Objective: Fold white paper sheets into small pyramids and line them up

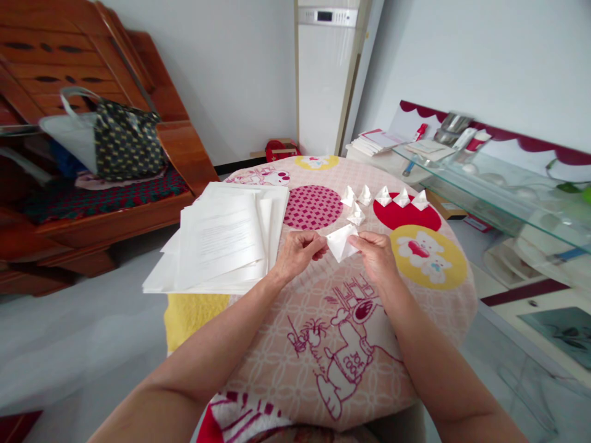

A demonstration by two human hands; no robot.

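Observation:
A small folded piece of white paper (340,243), roughly a downward-pointing triangle, is held above the cloth between both hands. My left hand (300,251) pinches its left corner between thumb and forefinger. On the other side, my right hand (375,251) grips the right edge, thumb on the near face. Just beyond it stands a small folded paper boat (356,214). Several more such boats form a row behind, one of them a paper boat (383,196) on the red circle of the cloth. Left of my left hand lies a stack of white sheets (221,240), the top one printed.
A patterned cloth (295,344) covers the round table. To the right is a glass-topped stand (508,184) with papers, cups and metal containers. A wooden bench (184,147) holding a dotted bag (129,141) stands left. A white floor-standing air conditioner (323,80) is behind.

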